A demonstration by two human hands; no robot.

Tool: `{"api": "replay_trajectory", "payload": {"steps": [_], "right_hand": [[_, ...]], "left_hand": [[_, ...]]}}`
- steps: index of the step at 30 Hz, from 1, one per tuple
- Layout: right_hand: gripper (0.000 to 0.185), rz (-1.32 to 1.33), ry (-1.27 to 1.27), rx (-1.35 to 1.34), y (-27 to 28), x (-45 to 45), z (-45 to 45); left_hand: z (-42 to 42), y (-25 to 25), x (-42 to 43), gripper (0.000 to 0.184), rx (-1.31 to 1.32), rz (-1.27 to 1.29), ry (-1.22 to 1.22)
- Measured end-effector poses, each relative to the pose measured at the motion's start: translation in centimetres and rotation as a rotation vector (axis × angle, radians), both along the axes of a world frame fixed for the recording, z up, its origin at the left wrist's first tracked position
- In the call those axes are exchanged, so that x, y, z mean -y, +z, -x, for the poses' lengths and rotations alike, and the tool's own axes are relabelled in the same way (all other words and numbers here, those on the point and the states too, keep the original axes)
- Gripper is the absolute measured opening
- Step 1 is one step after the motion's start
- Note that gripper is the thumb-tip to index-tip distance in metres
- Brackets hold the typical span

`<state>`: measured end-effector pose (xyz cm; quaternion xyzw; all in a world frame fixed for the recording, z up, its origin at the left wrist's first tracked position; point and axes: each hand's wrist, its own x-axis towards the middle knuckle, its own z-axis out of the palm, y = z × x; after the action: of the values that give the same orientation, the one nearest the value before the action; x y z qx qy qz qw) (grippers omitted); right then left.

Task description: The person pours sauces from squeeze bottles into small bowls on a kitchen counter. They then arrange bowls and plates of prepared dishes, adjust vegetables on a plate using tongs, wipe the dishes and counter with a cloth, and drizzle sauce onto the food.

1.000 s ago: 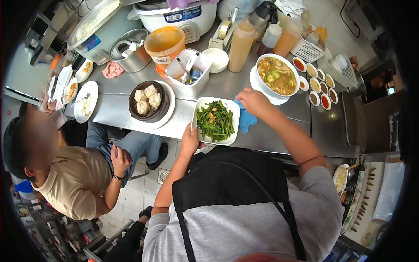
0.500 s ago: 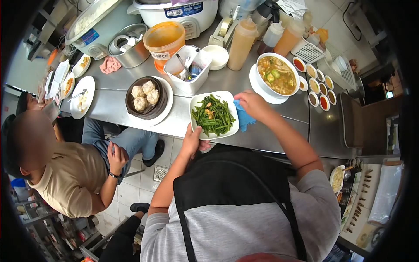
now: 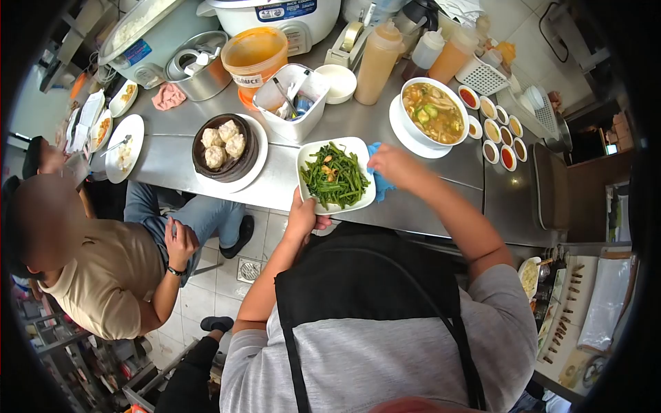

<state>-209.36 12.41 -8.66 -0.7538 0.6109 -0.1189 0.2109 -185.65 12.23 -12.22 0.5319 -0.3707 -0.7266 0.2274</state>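
Observation:
My left hand point(image 3: 304, 215) grips the near left corner of a white square plate point(image 3: 303, 153), thumb at the rim and fingers below. Green stalks with a few pale brown pieces point(image 3: 334, 176) fill this plate. At its right rim, my right hand point(image 3: 390, 166) pinches a blue cloth point(image 3: 381, 187), which lies against the plate's edge. Left of the plate, a dark round steamer point(image 3: 226, 168) with several dumplings stands on a white plate point(image 3: 260, 155). To the right, a white bowl of soup point(image 3: 432, 112) rests on another white plate point(image 3: 418, 146).
Behind are a white utensil bin point(image 3: 292, 126), an orange sauce tub point(image 3: 255, 60), squeeze bottles point(image 3: 379, 63) and a rice cooker point(image 3: 292, 27). Several small sauce cups point(image 3: 508, 157) stand at the right of the steel counter point(image 3: 441, 199). A person point(image 3: 103, 272) sits at the left.
The plate of greens has shifted slightly left, with my left hand still on it. My right hand and the cloth have come against its right rim. The whole view has drifted a little.

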Motion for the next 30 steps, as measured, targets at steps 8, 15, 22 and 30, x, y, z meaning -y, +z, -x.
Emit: {"api": "replay_trajectory", "payload": {"steps": [8, 15, 22, 30], "right_hand": [[0.014, -0.162, 0.164, -0.208, 2.0, -0.7, -1.4], [0.015, -0.058, -0.146, 0.254, 1.4, 0.6, 3.0], [0.012, 0.099, 0.058, -0.374, 0.2, -1.4, -1.3], [0.019, 0.056, -0.238, -0.287, 2.9, -1.0, 1.9]], "left_hand": [[0.7, -0.6, -0.7, 0.035, -0.069, -0.034, 0.034], [-1.8, 0.5, 0.6, 0.055, 0.045, -0.060, -0.286], [-0.5, -2.4, 6.4, 0.034, 0.209, 0.450, -0.099], [-2.2, -0.1, 3.8, 0.036, 0.092, 0.286, -0.139]]}}
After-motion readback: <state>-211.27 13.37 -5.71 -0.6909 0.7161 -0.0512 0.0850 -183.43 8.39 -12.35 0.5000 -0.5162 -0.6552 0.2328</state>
